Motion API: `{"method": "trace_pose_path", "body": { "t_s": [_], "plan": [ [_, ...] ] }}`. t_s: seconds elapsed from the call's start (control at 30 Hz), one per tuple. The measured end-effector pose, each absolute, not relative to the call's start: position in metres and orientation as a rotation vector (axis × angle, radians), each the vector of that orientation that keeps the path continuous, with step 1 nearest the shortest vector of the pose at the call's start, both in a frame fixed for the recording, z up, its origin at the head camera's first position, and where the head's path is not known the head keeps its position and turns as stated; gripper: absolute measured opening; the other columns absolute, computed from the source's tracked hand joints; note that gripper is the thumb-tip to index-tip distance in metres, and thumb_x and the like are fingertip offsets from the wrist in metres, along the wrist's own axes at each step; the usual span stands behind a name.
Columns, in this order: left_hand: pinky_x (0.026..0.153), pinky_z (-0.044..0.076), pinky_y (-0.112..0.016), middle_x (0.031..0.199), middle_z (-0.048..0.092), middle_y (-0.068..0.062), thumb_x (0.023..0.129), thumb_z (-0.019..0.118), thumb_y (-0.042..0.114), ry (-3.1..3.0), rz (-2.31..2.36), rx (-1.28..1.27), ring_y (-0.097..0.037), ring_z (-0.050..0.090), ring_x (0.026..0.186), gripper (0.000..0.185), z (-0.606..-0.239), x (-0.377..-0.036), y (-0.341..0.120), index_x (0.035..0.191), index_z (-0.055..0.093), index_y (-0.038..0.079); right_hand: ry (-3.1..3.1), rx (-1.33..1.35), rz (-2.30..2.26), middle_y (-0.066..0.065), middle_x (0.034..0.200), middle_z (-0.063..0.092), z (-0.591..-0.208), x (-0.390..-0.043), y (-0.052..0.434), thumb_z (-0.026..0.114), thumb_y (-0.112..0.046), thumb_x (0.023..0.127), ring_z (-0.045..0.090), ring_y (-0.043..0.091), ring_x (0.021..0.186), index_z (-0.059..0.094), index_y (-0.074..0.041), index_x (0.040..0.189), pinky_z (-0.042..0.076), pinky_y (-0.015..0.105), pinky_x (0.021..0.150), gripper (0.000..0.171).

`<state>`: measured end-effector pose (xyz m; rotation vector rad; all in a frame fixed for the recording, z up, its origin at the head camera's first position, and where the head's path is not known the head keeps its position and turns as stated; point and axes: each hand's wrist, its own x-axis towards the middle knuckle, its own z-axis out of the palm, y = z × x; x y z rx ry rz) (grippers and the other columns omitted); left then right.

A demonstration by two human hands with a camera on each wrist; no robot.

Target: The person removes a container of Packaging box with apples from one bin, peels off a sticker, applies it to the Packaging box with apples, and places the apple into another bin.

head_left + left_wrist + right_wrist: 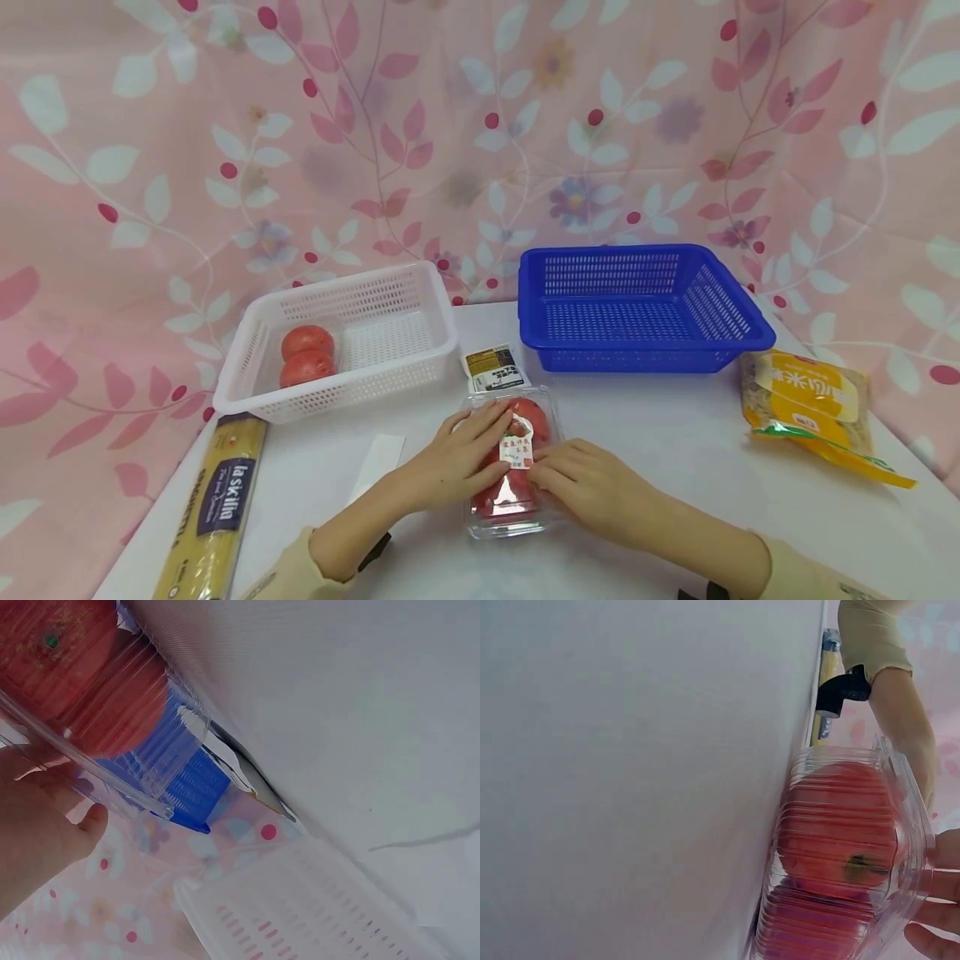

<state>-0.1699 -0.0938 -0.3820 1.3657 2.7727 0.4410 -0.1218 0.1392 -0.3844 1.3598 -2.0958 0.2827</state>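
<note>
A clear plastic clamshell box of red tomatoes [530, 414] lies at the front middle of the table, its lid down and a white printed label on top. The left hand [450, 462] rests on the lid from the left, fingers laid across it beside the label. From the other side the right hand [592, 487] touches the lid with its fingertips near the right edge. In the right wrist view, fingers [945, 889] lie along the lid's rim, and tomatoes [840, 825] show through the ribbed wall. The left wrist view shows the left thumb [91, 825] beside the rim.
A white basket [397, 379] at the back left holds tomatoes [307, 343]. At the back right is a blue basket [630, 358]. Around them lie a spaghetti pack [225, 492], a small printed packet [492, 368], a white strip [380, 462] and a yellow grain bag [810, 400].
</note>
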Motion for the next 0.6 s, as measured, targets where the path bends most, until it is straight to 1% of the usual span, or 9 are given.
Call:
{"method": "trace_pose_path", "body": {
  "t_s": [0.1,0.17,0.23,0.3,0.33,0.4,0.47,0.53,0.6],
  "plan": [
    [0.105,0.017,-0.053,0.153,0.004,-0.01,0.094,0.038,0.048,2.756,0.534,1.195,-0.027,0.0,0.139,0.067,-0.382,-0.165,-0.098,0.146,0.02,0.011,-2.13,1.324,0.347,0.0,0.097,0.064,-0.385,-0.122,0.139,0.045,-0.023,0.097,0.059,0.017,0.095,0.062,-0.009,0.101,0.047,0.03,0.082,0.023],
    [0.102,0.021,-0.058,0.153,-0.003,-0.012,0.093,0.04,0.049,2.759,0.596,1.088,-0.032,-0.004,0.138,0.066,-0.382,-0.163,-0.099,0.147,0.021,0.016,-2.182,1.281,0.352,0.002,0.1,0.063,-0.385,-0.122,0.141,0.046,-0.027,0.096,0.057,0.02,0.1,0.062,-0.008,0.102,0.046,0.032,0.084,0.026],
    [0.098,0.025,-0.062,0.152,-0.01,-0.014,0.092,0.043,0.049,2.76,0.672,0.984,-0.037,-0.005,0.137,0.065,-0.383,-0.161,-0.1,0.146,0.023,0.021,-2.243,1.216,0.328,0.006,0.106,0.062,-0.386,-0.122,0.142,0.045,-0.034,0.095,0.053,0.025,0.107,0.062,-0.007,0.106,0.044,0.037,0.088,0.034],
    [0.093,0.032,-0.062,0.15,-0.014,-0.016,0.091,0.044,0.049,2.763,0.738,0.915,-0.041,0.005,0.135,0.063,-0.385,-0.158,-0.101,0.146,0.024,0.024,-2.327,1.128,0.287,0.011,0.115,0.058,-0.387,-0.121,0.144,0.043,-0.041,0.094,0.049,0.032,0.113,0.061,-0.006,0.112,0.042,0.043,0.091,0.042],
    [0.091,0.036,-0.06,0.15,-0.016,-0.017,0.091,0.045,0.049,2.761,0.771,0.892,-0.043,0.016,0.133,0.063,-0.386,-0.157,-0.101,0.146,0.024,0.026,-2.379,1.081,0.274,0.014,0.12,0.055,-0.387,-0.121,0.146,0.043,-0.044,0.093,0.047,0.035,0.114,0.059,-0.007,0.116,0.042,0.046,0.091,0.046],
    [0.087,0.043,-0.055,0.149,-0.017,-0.017,0.091,0.043,0.051,2.743,0.825,0.851,-0.043,0.036,0.123,0.064,-0.388,-0.154,-0.102,0.146,0.021,0.028,-2.478,1.005,0.273,0.017,0.127,0.05,-0.387,-0.12,0.147,0.046,-0.048,0.091,0.048,0.038,0.113,0.056,-0.011,0.123,0.043,0.049,0.088,0.05],
    [0.082,0.047,-0.049,0.149,-0.019,-0.017,0.091,0.041,0.053,2.72,0.856,0.826,-0.041,0.05,0.11,0.067,-0.39,-0.149,-0.103,0.147,0.016,0.027,-2.583,0.953,0.303,0.018,0.133,0.044,-0.387,-0.118,0.147,0.049,-0.049,0.09,0.05,0.037,0.11,0.051,-0.014,0.129,0.046,0.049,0.084,0.052],
    [0.08,0.049,-0.048,0.149,-0.019,-0.016,0.091,0.04,0.054,2.699,0.873,0.805,-0.04,0.055,0.104,0.07,-0.391,-0.143,-0.104,0.148,0.012,0.024,-2.667,0.931,0.388,0.018,0.137,0.039,-0.387,-0.116,0.148,0.051,-0.046,0.09,0.052,0.035,0.108,0.048,-0.014,0.133,0.048,0.047,0.082,0.054],
    [0.082,0.048,-0.049,0.149,-0.018,-0.015,0.091,0.042,0.054,2.663,0.895,0.784,-0.041,0.05,0.11,0.075,-0.39,-0.136,-0.104,0.148,0.009,0.021,-2.723,0.924,0.463,0.018,0.139,0.035,-0.386,-0.115,0.147,0.051,-0.044,0.091,0.055,0.032,0.106,0.045,-0.011,0.134,0.049,0.045,0.08,0.055]
  ]
}}
